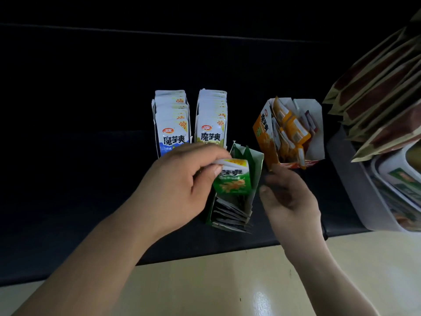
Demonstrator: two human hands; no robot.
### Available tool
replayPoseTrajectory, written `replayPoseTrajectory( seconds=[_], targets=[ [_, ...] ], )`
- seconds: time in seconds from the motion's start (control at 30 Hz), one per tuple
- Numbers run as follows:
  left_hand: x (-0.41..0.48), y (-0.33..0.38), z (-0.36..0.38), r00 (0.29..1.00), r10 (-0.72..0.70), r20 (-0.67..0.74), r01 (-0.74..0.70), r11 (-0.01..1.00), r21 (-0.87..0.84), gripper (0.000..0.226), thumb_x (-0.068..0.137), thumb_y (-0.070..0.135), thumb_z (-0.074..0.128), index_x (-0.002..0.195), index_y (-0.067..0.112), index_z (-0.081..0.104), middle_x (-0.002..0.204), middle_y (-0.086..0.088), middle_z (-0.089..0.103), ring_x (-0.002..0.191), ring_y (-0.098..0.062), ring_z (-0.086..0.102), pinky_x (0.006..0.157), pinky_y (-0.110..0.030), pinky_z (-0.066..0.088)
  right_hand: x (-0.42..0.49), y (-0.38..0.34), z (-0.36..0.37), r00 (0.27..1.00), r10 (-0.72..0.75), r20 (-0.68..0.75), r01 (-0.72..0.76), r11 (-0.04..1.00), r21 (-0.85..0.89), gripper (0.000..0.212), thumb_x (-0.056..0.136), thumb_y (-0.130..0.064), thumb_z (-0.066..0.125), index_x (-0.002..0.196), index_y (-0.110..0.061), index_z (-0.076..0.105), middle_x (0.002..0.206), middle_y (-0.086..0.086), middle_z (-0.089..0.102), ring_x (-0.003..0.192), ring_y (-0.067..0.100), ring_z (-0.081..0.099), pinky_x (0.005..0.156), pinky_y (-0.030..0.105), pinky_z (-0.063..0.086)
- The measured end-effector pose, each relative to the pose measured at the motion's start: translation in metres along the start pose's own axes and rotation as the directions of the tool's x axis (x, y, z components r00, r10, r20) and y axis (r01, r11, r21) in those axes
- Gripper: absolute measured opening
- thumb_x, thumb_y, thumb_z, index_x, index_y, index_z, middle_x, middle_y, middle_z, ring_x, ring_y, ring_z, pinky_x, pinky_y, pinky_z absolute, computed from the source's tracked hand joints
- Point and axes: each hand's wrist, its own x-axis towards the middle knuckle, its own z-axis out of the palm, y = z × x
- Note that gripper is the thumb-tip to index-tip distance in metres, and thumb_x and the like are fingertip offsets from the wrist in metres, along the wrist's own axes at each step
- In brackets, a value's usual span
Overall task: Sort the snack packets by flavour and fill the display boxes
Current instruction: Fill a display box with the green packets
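Observation:
My left hand pinches a green snack packet by its top edge, holding it over the green display box. Several dark packets lie stacked in the near end of that box. My right hand is beside the box's right wall with fingers loosely curled; whether it touches the wall I cannot tell. Behind stand two rows of white packets, one blue-printed, one yellow-green. An orange display box at the right holds several orange packets in disorder.
All of this sits on a dark surface whose front edge meets a pale yellow floor. At the far right hang rows of brown-and-gold bags above a grey tray holding lidded containers.

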Motion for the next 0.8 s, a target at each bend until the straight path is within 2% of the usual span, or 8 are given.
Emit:
replayPoseTrajectory(
  seconds=[0.13, 0.2, 0.3, 0.37, 0.5, 0.57, 0.67, 0.8],
  targets=[
    [-0.001, -0.003, 0.015, 0.989, 0.011, 0.150, -0.020, 0.998, 0.060, 0.027, 0.104, 0.014, 0.054, 0.121, 0.034, 0.063, 0.103, 0.024, 0.057, 0.097, 0.002, 0.054, 0.080, -0.020, 0.045, -0.003, -0.003, 0.001, 0.990, -0.057, 0.127, 0.047, 0.995, 0.084, 0.015, 0.102, -0.020, 0.065, 0.112, -0.023, 0.076, 0.099, -0.003, 0.078, 0.095, 0.012, 0.073, 0.080, 0.038, 0.059],
    [-0.005, 0.000, 0.028, 0.990, -0.026, 0.136, 0.026, 1.000, 0.001, 0.026, 0.104, 0.015, 0.057, 0.122, 0.032, 0.063, 0.092, 0.030, 0.057, 0.086, 0.008, 0.055, 0.069, -0.010, 0.040, -0.006, -0.005, 0.000, 0.965, -0.116, 0.236, 0.085, 0.987, 0.136, 0.026, 0.103, -0.034, 0.055, 0.113, -0.022, 0.076, 0.099, 0.006, 0.077, 0.097, 0.024, 0.072, 0.082, 0.054, 0.058],
    [-0.006, -0.005, 0.037, 0.997, -0.070, 0.016, 0.072, 0.991, -0.114, 0.014, 0.101, 0.019, 0.064, 0.104, 0.033, 0.063, 0.070, 0.016, 0.057, 0.056, -0.007, 0.050, 0.049, -0.021, 0.035, -0.010, -0.006, -0.001, 0.918, -0.231, 0.323, 0.186, 0.969, 0.162, 0.035, 0.104, -0.043, 0.051, 0.121, -0.019, 0.071, 0.096, 0.016, 0.070, 0.091, 0.039, 0.066, 0.076, 0.064, 0.054],
    [-0.002, -0.008, 0.040, 0.992, -0.122, -0.010, 0.118, 0.971, -0.208, 0.015, 0.099, 0.019, 0.068, 0.102, 0.033, 0.063, 0.076, 0.010, 0.067, 0.060, -0.010, 0.057, 0.055, -0.032, 0.048, -0.009, -0.003, 0.000, 0.914, -0.275, 0.298, 0.255, 0.961, 0.105, 0.024, 0.106, -0.036, 0.055, 0.119, -0.021, 0.069, 0.090, 0.013, 0.070, 0.084, 0.037, 0.066, 0.069, 0.060, 0.054],
    [0.000, -0.005, 0.050, 0.964, -0.250, -0.092, 0.190, 0.886, -0.422, 0.018, 0.095, 0.011, 0.073, 0.103, 0.027, 0.069, 0.094, 0.012, 0.074, 0.089, -0.007, 0.071, 0.077, -0.019, 0.057, -0.002, 0.012, 0.005, 0.954, -0.235, 0.188, 0.240, 0.971, -0.002, 0.010, 0.104, -0.027, 0.059, 0.103, -0.021, 0.067, 0.083, 0.004, 0.070, 0.077, 0.034, 0.065, 0.066, 0.055, 0.056],
    [-0.003, -0.010, 0.055, 0.960, -0.260, -0.100, 0.199, 0.891, -0.409, 0.014, 0.098, 0.015, 0.070, 0.105, 0.027, 0.072, 0.095, 0.017, 0.074, 0.091, -0.005, 0.071, 0.077, -0.018, 0.056, -0.001, 0.017, 0.006, 0.965, -0.190, 0.178, 0.193, 0.981, 0.000, 0.010, 0.103, -0.022, 0.061, 0.096, -0.019, 0.067, 0.081, 0.003, 0.070, 0.075, 0.029, 0.065, 0.064, 0.044, 0.056],
    [-0.011, -0.021, 0.058, 0.960, -0.277, -0.051, 0.237, 0.893, -0.383, 0.017, 0.099, 0.018, 0.068, 0.108, 0.031, 0.073, 0.096, 0.020, 0.074, 0.092, -0.006, 0.070, 0.078, -0.027, 0.058, -0.001, 0.022, 0.000, 0.962, -0.153, 0.226, 0.175, 0.981, -0.080, 0.016, 0.100, -0.015, 0.066, 0.084, -0.015, 0.065, 0.061, -0.001, 0.056, 0.054, 0.010, 0.047, 0.049, 0.022, 0.037],
    [-0.015, -0.024, 0.055, 0.964, -0.266, 0.002, 0.248, 0.895, -0.370, 0.012, 0.099, 0.019, 0.068, 0.098, 0.030, 0.073, 0.076, 0.021, 0.066, 0.070, -0.001, 0.060, 0.064, -0.014, 0.046, 0.004, 0.016, -0.007, 0.946, -0.090, 0.312, 0.156, 0.968, -0.194, 0.020, 0.098, -0.013, 0.067, 0.080, -0.014, 0.060, 0.053, -0.011, 0.045, 0.049, 0.006, 0.037, 0.048, 0.017, 0.030]
  ],
)
